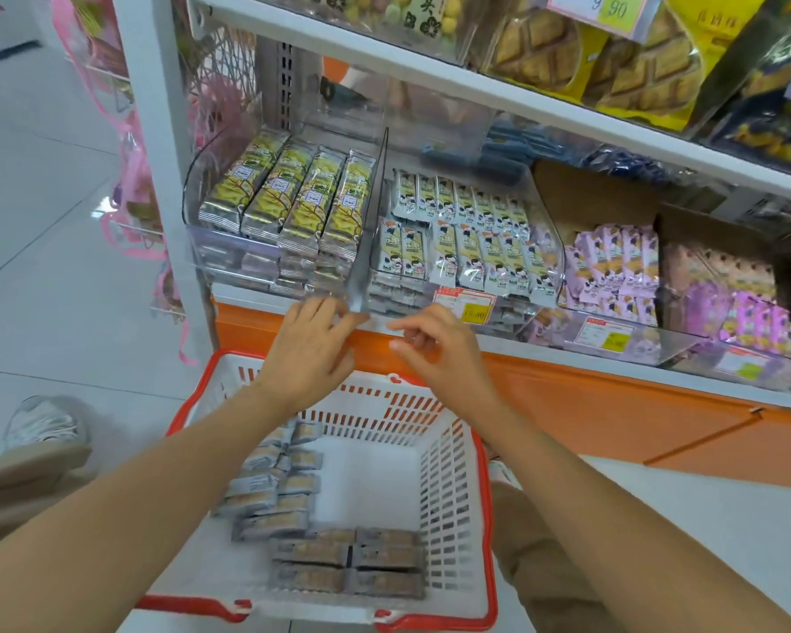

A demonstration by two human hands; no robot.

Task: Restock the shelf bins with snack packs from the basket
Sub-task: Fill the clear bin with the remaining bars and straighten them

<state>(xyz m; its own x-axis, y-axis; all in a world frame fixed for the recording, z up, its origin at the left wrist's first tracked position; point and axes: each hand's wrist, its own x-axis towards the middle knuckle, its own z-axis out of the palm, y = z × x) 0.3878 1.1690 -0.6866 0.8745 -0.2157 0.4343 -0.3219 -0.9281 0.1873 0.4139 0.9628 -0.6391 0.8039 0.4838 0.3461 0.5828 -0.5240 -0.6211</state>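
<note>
I judge restocking partly done: above the basket (486, 495) the clear bins (211, 249) look well filled, many snack packs (320, 552) lie inside the basket, and my left hand (314, 342), fingers straight, and right hand (432, 344), loosely curled, hover empty above the basket's far rim.

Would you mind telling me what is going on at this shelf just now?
Restocking is under way. Both hands are at the front edge of the clear plastic shelf bins: the left hand touches the bin front with straight fingers, and the right hand is loosely curled, holding nothing. Grey snack packs lie in the white basket with red rim below.
</note>
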